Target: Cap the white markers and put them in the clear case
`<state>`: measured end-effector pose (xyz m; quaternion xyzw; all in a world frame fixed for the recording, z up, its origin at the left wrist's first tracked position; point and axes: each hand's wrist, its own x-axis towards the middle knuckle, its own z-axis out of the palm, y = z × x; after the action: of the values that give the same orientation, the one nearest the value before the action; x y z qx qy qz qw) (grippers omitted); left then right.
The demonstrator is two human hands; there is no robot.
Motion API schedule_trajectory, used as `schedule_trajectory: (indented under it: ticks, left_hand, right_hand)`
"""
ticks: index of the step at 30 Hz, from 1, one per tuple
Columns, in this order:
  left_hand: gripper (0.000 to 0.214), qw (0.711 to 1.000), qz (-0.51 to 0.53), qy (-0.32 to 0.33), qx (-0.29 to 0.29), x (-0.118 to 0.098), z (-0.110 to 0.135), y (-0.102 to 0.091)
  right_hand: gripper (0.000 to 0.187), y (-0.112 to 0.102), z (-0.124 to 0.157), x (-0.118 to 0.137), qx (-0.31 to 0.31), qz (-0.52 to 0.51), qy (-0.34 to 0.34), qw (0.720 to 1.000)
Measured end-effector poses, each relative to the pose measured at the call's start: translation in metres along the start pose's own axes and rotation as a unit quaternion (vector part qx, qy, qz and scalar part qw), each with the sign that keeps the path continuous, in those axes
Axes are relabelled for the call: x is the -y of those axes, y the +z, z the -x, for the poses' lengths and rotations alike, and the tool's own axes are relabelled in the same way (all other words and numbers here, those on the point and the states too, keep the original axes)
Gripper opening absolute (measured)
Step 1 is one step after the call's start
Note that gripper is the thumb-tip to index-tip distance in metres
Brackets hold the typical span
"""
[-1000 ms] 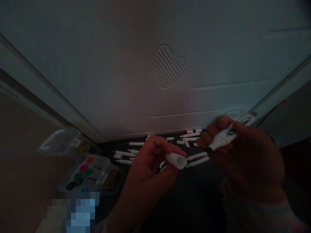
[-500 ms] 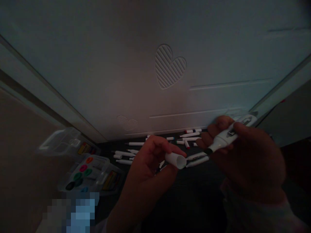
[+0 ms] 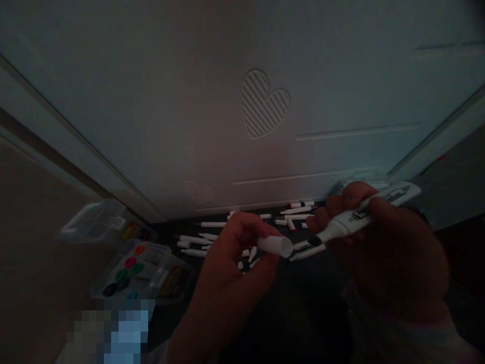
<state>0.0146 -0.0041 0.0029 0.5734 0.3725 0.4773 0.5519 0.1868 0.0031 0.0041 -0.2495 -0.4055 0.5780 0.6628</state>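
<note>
The scene is dim. My left hand (image 3: 235, 253) pinches a white marker cap (image 3: 276, 246), its hollow end turned to the right. My right hand (image 3: 382, 242) grips a white marker (image 3: 359, 216) by its barrel, the dark tip pointing left at the cap with a small gap between them. Below and behind both hands, several white markers (image 3: 212, 224) and loose caps lie scattered on a dark floor.
A clear plastic case (image 3: 140, 273) with coloured round spots lies open at the lower left, its lid (image 3: 94, 222) beyond it. A pale panel with an embossed heart (image 3: 265, 103) rises right behind the markers. A blurred patch covers the lower left corner.
My right hand has slid the marker leftward and tilted it flatter, bringing its dark tip closer to the cap. My left hand has stayed nearly still.
</note>
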Motion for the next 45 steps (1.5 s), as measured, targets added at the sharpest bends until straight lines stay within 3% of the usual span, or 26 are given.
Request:
schedule_trajectory:
  ticks: [5,11,15,23,28,35,45]
  left_hand:
    - [0.015,1.000,0.009,-0.008,-0.001,-0.001,-0.001,-0.001]
    - [0.016,0.987,0.159,-0.017,0.030,0.000,-0.002,-0.002]
    - [0.015,0.976,0.215,-0.006,0.020,0.002,-0.001,0.000]
    - [0.016,0.980,0.191,-0.027,0.039,0.003,-0.004,-0.003]
    - [0.016,0.981,0.193,-0.026,0.017,0.003,-0.003,0.000]
    - [0.014,0.994,0.100,-0.048,0.004,-0.002,-0.002,-0.003]
    - [0.017,1.000,0.009,-0.011,-0.014,-0.002,0.001,-0.003]
  right_hand:
    - [0.011,0.002,0.001,0.000,0.003,0.007,-0.010,1.000]
    - [0.010,0.003,0.007,0.002,-0.022,0.019,-0.044,0.999]
    - [0.009,0.004,0.008,0.002,-0.018,0.021,-0.054,0.998]
    - [0.010,0.005,0.007,0.002,-0.004,0.029,-0.044,0.999]
    - [0.011,0.004,0.009,0.003,-0.009,0.037,-0.044,0.998]
    - [0.009,0.008,0.009,0.001,-0.018,0.023,-0.031,0.999]
    - [0.012,0.009,0.008,-0.001,-0.024,0.045,-0.029,0.998]
